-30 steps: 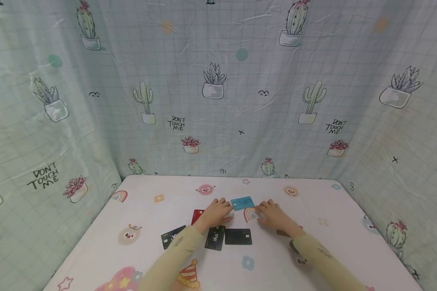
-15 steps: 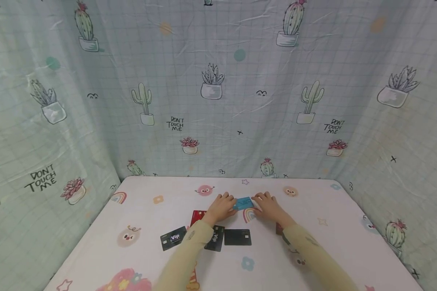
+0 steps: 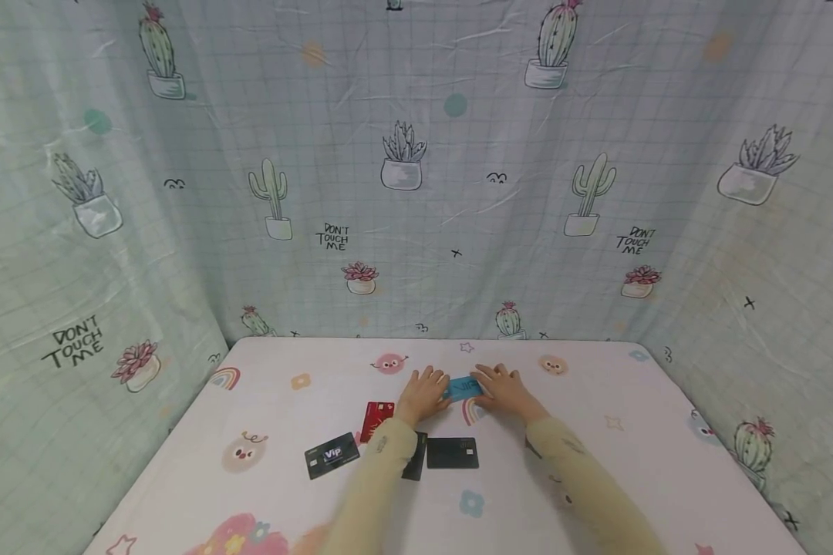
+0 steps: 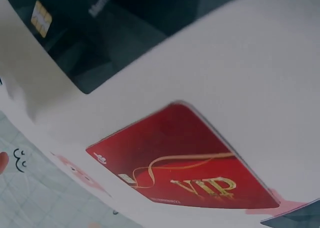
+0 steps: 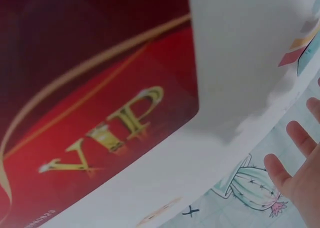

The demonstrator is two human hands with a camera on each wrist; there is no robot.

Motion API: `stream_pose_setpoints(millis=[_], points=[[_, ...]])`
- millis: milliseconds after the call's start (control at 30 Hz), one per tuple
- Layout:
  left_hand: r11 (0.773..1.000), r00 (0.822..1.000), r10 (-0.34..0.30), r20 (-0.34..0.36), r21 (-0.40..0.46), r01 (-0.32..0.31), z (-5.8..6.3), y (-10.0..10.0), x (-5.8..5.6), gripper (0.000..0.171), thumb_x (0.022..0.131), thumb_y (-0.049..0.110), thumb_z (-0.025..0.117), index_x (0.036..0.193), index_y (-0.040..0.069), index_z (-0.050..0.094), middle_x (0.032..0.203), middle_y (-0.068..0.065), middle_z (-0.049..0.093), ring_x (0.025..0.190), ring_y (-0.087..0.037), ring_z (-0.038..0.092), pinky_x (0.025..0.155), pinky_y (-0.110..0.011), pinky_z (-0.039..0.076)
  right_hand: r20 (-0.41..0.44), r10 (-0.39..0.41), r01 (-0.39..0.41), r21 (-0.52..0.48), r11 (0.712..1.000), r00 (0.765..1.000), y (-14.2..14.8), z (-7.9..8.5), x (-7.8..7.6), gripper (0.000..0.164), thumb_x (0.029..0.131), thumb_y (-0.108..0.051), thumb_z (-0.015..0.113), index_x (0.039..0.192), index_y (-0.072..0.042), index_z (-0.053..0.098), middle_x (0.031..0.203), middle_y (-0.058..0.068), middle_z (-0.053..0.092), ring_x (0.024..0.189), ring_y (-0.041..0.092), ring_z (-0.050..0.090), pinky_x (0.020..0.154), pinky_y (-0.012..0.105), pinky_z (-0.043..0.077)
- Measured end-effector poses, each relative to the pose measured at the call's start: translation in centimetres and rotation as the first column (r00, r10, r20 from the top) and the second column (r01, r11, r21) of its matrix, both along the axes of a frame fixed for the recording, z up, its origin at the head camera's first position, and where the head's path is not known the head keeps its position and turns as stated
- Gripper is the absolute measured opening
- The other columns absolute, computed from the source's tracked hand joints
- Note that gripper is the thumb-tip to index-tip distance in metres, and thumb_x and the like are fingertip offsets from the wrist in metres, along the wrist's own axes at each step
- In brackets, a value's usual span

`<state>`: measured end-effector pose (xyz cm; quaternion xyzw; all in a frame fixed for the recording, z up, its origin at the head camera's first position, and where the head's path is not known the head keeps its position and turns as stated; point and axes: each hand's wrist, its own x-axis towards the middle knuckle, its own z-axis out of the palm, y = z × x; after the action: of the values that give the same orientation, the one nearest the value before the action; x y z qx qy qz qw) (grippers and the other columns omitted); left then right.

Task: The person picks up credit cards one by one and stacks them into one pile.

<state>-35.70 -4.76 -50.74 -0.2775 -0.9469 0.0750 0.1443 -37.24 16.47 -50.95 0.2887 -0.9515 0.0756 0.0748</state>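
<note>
A blue VIP card (image 3: 463, 388) lies near the table's middle, between the two hands. The left hand (image 3: 422, 396) has thumb and index finger at its left end, covering that end. At the right end, the right hand (image 3: 507, 393) pinches it with thumb and index finger. In the right wrist view, the other fingers (image 5: 300, 138) of the right hand spread out and the blue card shows only at the edge. A red VIP card (image 3: 377, 421) lies by the left wrist. Beneath the right forearm sits another red VIP card (image 5: 110, 128), largely hidden in the head view.
Left of the left sleeve is a black Vip card (image 3: 332, 455). A second black card (image 3: 415, 456) is partly under that sleeve, beside a plain black card (image 3: 453, 453). A patterned cloth (image 3: 416, 293) stands behind the white printed table (image 3: 271, 401).
Both hands have closed in on the blue card from its two sides, and now cover its ends. The card has hardly moved. The right forearm has swung inward over the red card.
</note>
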Motion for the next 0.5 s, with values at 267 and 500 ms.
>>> stream_pose_setpoints(millis=[267,500], points=[[0.992,0.987,0.11,0.117,-0.069,-0.102,0.3,0.5,1.2,0.054,0.087,0.047,0.047,0.133,0.019,0.041,0.136,0.0,0.043,0.128,-0.02,0.037,0.102,-0.043,0.033,0.048,-0.031,0.028,0.059,0.998,0.998,-1.1,0.3,0.1,0.059,0.085,-0.043,0.053,0.132,-0.008,0.041,0.136,0.01,0.043,0.105,0.032,0.043,0.08,0.054,0.035],[0.992,0.981,0.119,0.153,-0.051,-0.113,0.5,0.7,1.7,0.054,0.087,0.048,0.046,0.133,0.021,0.042,0.138,-0.003,0.042,0.129,-0.023,0.036,0.102,-0.045,0.033,0.091,-0.098,0.087,0.125,0.988,0.991,-1.7,0.4,0.6,0.057,0.087,-0.043,0.049,0.133,-0.012,0.04,0.137,0.007,0.042,0.109,0.03,0.042,0.087,0.055,0.034]])
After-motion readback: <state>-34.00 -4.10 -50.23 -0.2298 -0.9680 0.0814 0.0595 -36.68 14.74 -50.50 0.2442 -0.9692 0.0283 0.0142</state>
